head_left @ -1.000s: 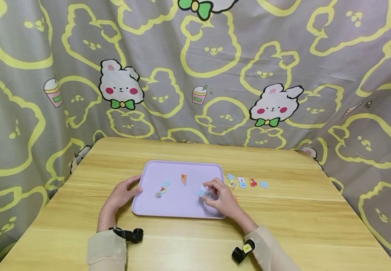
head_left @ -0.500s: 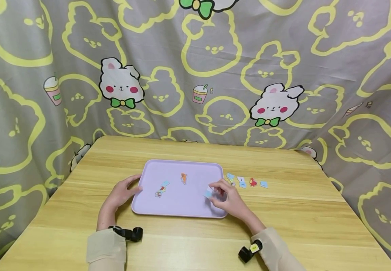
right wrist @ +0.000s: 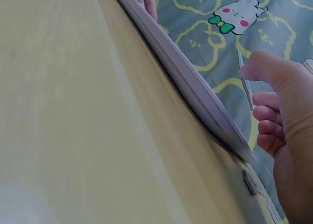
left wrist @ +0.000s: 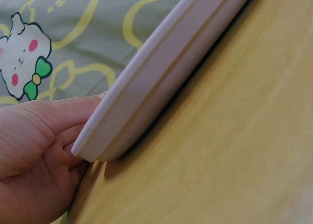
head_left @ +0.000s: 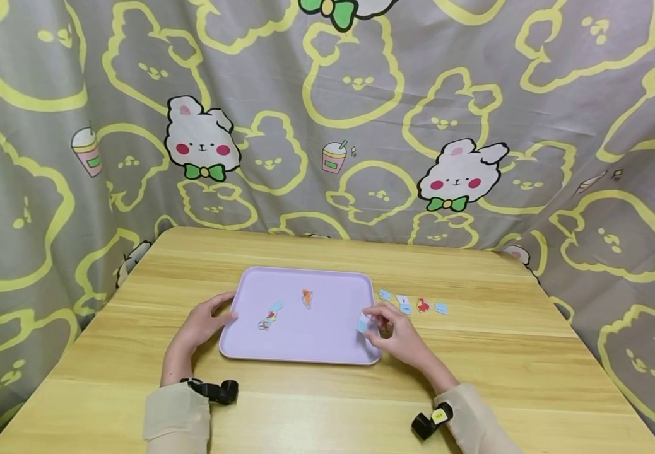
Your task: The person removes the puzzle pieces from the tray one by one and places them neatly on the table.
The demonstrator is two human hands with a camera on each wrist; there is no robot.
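My left hand (head_left: 204, 328) grips the left edge of the lilac tray (head_left: 299, 354); in the left wrist view its thumb lies over the tray's rim (left wrist: 132, 77), with the other fingers curled below. Between thumb and fingertips, my right hand (head_left: 398, 331) pinches a pale blue and white puzzle piece (head_left: 363, 323) above the tray's right side. Seen edge-on in the right wrist view, that piece (right wrist: 246, 84) is a thin flat sliver raised over the rim. On the tray lie a short slanted strip of colourful pieces (head_left: 271, 316) and an orange piece (head_left: 307, 299).
Right of the tray on the wooden table (head_left: 509, 353) lie several loose pieces: a light blue one (head_left: 384, 294), a white and blue one (head_left: 404, 304), a red one (head_left: 423, 305) and another blue one (head_left: 441, 309). A patterned grey curtain (head_left: 282, 208) hangs behind the table.
My right hand has moved right with the puzzle piece, from over the tray's inner area to near its right rim. My left hand stays at the tray's left edge.
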